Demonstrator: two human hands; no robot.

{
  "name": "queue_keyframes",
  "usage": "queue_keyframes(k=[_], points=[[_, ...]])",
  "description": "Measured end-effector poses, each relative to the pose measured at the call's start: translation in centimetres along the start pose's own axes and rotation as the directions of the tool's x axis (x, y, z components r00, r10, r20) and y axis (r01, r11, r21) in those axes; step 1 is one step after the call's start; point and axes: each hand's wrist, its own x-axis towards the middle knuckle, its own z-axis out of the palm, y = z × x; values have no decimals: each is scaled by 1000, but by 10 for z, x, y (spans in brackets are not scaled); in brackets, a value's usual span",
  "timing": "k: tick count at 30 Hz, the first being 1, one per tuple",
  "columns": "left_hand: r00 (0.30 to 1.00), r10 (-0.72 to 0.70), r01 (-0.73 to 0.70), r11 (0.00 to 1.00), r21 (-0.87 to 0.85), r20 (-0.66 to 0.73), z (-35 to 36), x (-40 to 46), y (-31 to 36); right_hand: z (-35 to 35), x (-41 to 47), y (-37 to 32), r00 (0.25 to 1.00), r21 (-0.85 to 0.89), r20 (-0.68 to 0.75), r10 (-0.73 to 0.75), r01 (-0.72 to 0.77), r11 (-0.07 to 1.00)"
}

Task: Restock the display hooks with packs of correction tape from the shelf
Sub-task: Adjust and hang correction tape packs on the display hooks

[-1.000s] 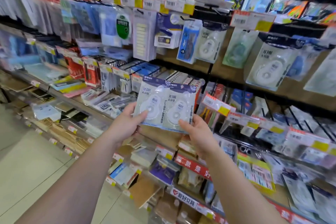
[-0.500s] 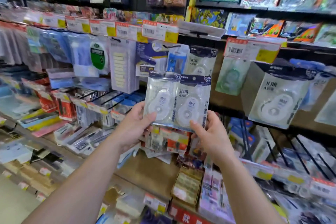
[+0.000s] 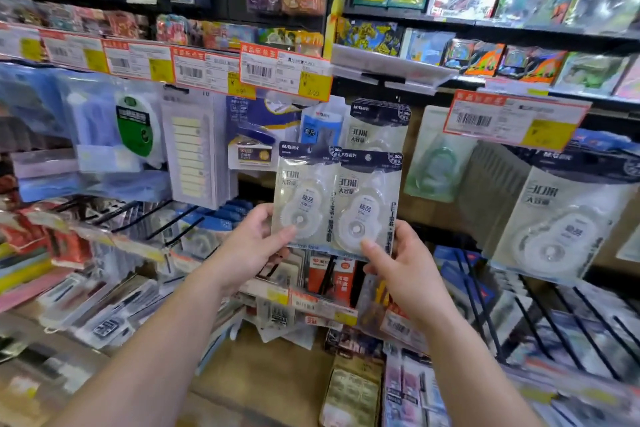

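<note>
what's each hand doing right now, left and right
Left hand: pinches the left correction tape pack at its lower edge.
Right hand: pinches the right correction tape pack at its lower edge.

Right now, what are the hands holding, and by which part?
Two clear plastic packs of white correction tape: left hand pinches the left pack's lower edge, right hand the right pack's.

Ahead of the two held packs, a hanging correction tape pack fills the hook, crowded by the blue pack on its left and the green-tinted pack on its right. Price tags overhang from above. Bare black hooks jut out lower right, with open gaps between them.
</note>
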Motion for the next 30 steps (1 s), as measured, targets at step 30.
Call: queue_keyframes(k=[30], points=[[976, -42, 52, 998, -43, 212, -15, 8, -8, 34, -28, -36, 957, 156, -273, -97, 143, 977]])
